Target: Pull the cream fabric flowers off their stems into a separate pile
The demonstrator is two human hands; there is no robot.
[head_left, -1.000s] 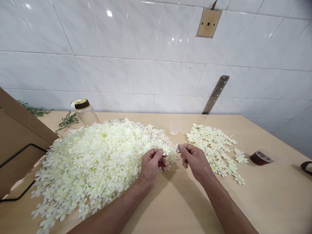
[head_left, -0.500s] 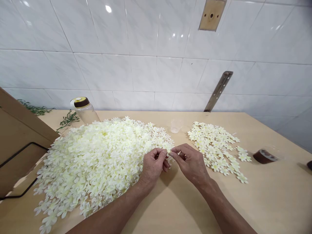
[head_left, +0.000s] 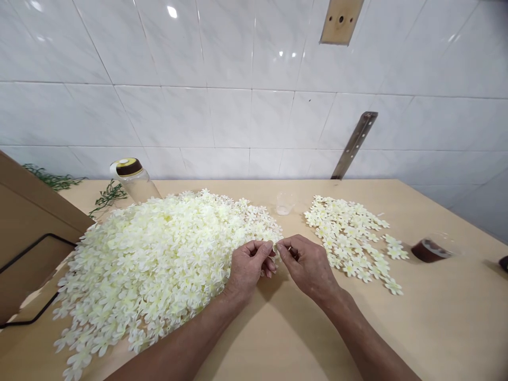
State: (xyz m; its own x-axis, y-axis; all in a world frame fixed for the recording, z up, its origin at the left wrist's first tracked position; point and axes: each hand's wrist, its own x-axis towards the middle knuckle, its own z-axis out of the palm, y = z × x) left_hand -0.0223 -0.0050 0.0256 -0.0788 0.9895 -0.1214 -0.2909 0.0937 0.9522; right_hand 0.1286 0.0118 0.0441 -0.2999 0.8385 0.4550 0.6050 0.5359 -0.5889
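My left hand [head_left: 248, 264] is closed in a pinch at the right edge of a large heap of white-yellow artificial flowers [head_left: 159, 254]. A pale bit of an artificial flower [head_left: 275, 246] shows at its fingertips, mostly hidden by the fingers. Close beside it, my right hand [head_left: 307, 259] also pinches thumb against forefinger, its tips almost meeting the left ones. What lies between the right fingertips is too small to make out. Both hands are just above the table. To the right of them a smaller, flatter group of the same flowers [head_left: 349, 233] is spread out.
Behind the heap stands a clear bottle [head_left: 138, 185] with a brown and yellow lid, near green plastic sprigs [head_left: 109, 196]. A small clear cup [head_left: 284, 202] sits behind my hands. A cup of dark drink [head_left: 431, 250] is at right. A cardboard box [head_left: 35, 227] borders the left.
The fingertips have drawn very slightly apart, and the flower between them shows less. Both hands stay pinched in nearly the same place. The view has shifted a little.
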